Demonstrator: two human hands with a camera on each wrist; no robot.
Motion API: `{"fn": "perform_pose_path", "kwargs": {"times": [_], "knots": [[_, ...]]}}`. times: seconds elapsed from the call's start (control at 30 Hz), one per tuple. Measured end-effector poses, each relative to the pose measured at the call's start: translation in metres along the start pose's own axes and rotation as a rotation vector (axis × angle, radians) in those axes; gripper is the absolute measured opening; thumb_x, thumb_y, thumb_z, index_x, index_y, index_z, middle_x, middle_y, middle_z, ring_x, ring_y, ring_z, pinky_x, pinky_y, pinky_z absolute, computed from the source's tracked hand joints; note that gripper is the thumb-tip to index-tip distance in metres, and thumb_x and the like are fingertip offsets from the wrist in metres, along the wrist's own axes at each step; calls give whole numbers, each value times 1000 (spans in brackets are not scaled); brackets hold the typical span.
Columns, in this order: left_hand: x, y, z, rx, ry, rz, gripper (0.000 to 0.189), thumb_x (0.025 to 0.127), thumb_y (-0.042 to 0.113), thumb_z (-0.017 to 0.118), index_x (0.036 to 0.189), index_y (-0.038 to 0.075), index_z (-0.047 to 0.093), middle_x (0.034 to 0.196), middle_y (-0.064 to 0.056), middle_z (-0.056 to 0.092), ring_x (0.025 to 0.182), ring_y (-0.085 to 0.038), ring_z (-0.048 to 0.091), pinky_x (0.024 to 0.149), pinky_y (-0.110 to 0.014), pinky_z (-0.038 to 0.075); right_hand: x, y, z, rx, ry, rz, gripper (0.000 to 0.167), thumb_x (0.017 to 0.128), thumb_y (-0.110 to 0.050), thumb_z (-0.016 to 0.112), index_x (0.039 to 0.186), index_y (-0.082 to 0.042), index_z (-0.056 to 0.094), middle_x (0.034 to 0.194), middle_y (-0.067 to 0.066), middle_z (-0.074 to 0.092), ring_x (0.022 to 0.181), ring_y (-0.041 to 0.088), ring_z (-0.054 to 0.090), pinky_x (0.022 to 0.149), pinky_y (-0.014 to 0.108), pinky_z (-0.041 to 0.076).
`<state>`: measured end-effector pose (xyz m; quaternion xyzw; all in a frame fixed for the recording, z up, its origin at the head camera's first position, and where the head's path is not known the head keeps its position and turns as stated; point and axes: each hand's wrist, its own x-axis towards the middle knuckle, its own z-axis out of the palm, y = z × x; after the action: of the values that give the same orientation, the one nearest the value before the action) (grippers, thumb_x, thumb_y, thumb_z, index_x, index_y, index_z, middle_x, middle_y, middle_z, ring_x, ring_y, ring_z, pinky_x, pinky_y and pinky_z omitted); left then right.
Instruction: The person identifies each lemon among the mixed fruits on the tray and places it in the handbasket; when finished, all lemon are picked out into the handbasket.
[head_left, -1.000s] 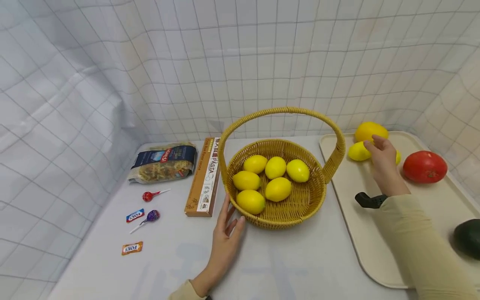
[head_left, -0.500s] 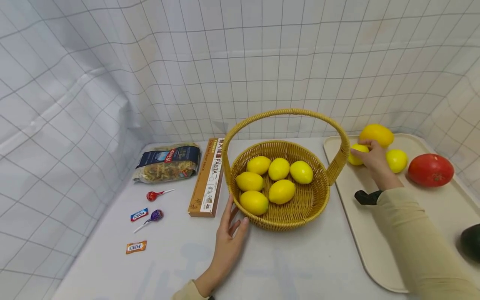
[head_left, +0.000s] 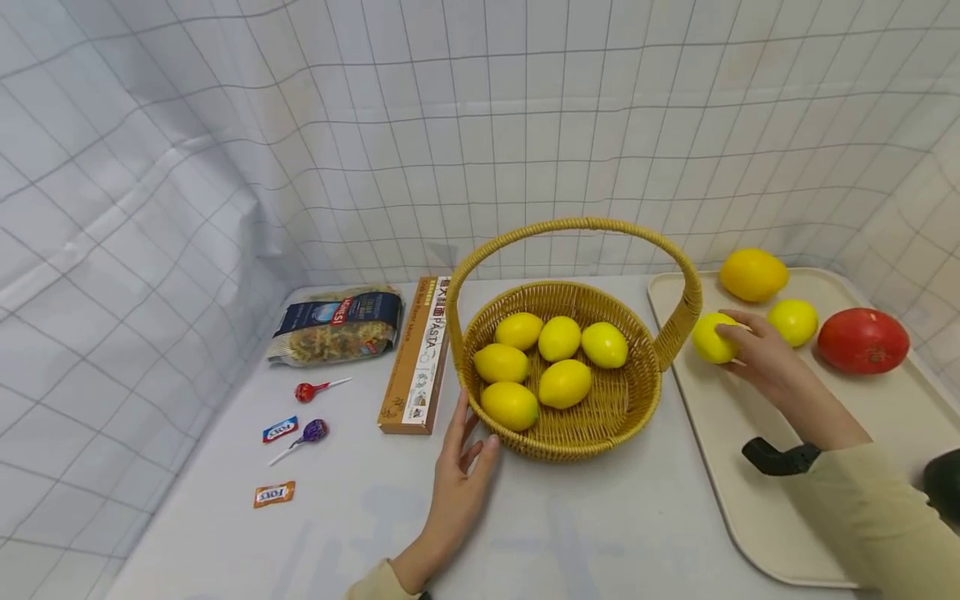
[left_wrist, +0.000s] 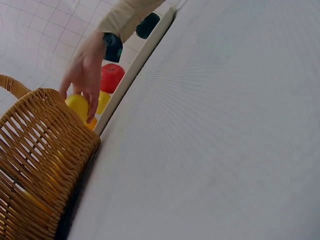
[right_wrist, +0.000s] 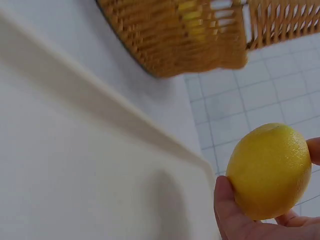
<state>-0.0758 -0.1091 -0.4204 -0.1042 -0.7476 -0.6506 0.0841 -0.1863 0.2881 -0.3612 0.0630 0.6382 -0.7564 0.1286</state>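
My right hand [head_left: 768, 358] grips a yellow lemon [head_left: 714, 337] over the back left of the beige tray [head_left: 757, 492]. In the right wrist view the lemon [right_wrist: 270, 171] sits between thumb and fingers, lifted above the tray floor. My left hand [head_left: 457, 487] rests on the white table with fingertips against the front left of the wicker basket [head_left: 633, 408]. Several lemons [head_left: 566, 383] lie inside the basket, under its tall arched handle [head_left: 577, 223]. The left wrist view shows the basket's woven side [left_wrist: 45, 155] close up, with the right hand [left_wrist: 85, 70] beyond it.
On the tray are another lemon [head_left: 792, 322], a larger yellow fruit [head_left: 753, 275], a red fruit [head_left: 862, 341] and a dark green object [head_left: 943, 483]. Left of the basket lie a pasta box [head_left: 415, 358], a pasta bag [head_left: 337, 325], lollipops [head_left: 315, 430] and wrapped candies [head_left: 274, 493].
My right hand has taken hold of a lemon on the tray and raised it, shifting slightly toward me. The left hand stays at the basket.
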Motion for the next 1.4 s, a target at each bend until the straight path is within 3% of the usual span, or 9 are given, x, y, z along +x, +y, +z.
{"fn": "perform_pose_path", "kwargs": {"times": [0.17, 0.3, 0.47, 0.57, 0.7, 0.9, 1.0, 1.23, 1.4], "knots": [[-2, -1, 1, 3, 11, 10, 64, 97, 14, 53, 151, 25, 19, 153, 1, 18, 131, -23, 32, 100, -41, 36, -48, 9, 4, 309, -274, -69, 24, 102, -13, 35, 126, -14, 41, 124, 4, 42, 104, 18, 55, 87, 32, 48], [-1, 4, 1, 10, 8, 16, 64, 98, 11, 51, 151, 21, 18, 153, -2, 17, 131, -25, 31, 100, -44, 35, -73, 10, 26, 304, -473, -178, 37, 103, -8, 24, 135, -13, 41, 127, 7, 50, 112, 21, 53, 94, 34, 43], [1, 27, 3, 14, -1, -9, 62, 97, 4, 50, 150, 4, 17, 152, -13, 18, 130, -32, 31, 99, -53, 33, -82, 7, 67, 60, -483, -223, 41, 103, -9, 28, 143, -15, 36, 133, 6, 41, 110, 17, 49, 92, 32, 44], [1, 21, 2, 14, -1, -10, 62, 97, 5, 50, 150, 6, 18, 152, -12, 18, 130, -32, 32, 100, -52, 33, -74, 5, 91, -15, -461, -192, 40, 102, -13, 35, 142, -8, 31, 132, 10, 38, 108, 18, 49, 91, 32, 44], [2, 2, 2, 11, -2, -5, 63, 98, 10, 51, 151, 18, 18, 153, -3, 17, 131, -26, 32, 101, -47, 33, -54, 4, 114, 66, -453, -63, 48, 101, -19, 40, 141, -1, 21, 128, 11, 38, 106, 17, 48, 89, 29, 44], [1, -1, 2, 15, 2, 10, 62, 99, 16, 50, 151, 26, 18, 153, 2, 17, 130, -23, 32, 101, -43, 35, -26, 7, 133, 247, -531, 94, 46, 101, -19, 37, 140, -5, 18, 131, 10, 30, 108, 20, 44, 89, 33, 40], [0, -1, 1, 18, 2, 7, 62, 99, 16, 50, 151, 26, 18, 153, 2, 17, 130, -22, 33, 101, -43, 35, -16, 8, 140, 96, -596, 111, 52, 99, -18, 39, 143, -1, 17, 134, 14, 31, 112, 22, 44, 94, 38, 39], [1, 11, 1, 24, 2, 6, 63, 98, 9, 50, 151, 16, 18, 153, -3, 18, 130, -27, 33, 100, -47, 34, 1, 9, 143, -537, -850, 2, 53, 94, -26, 56, 138, -3, 39, 136, 10, 39, 120, 23, 38, 98, 37, 35], [0, 31, 1, 23, -8, -13, 60, 98, 5, 49, 150, 5, 18, 152, -11, 18, 130, -32, 33, 100, -52, 33, 7, 10, 144, -619, -973, -31, 49, 96, -25, 54, 140, -8, 42, 141, 6, 38, 128, 22, 31, 105, 41, 26]]}}
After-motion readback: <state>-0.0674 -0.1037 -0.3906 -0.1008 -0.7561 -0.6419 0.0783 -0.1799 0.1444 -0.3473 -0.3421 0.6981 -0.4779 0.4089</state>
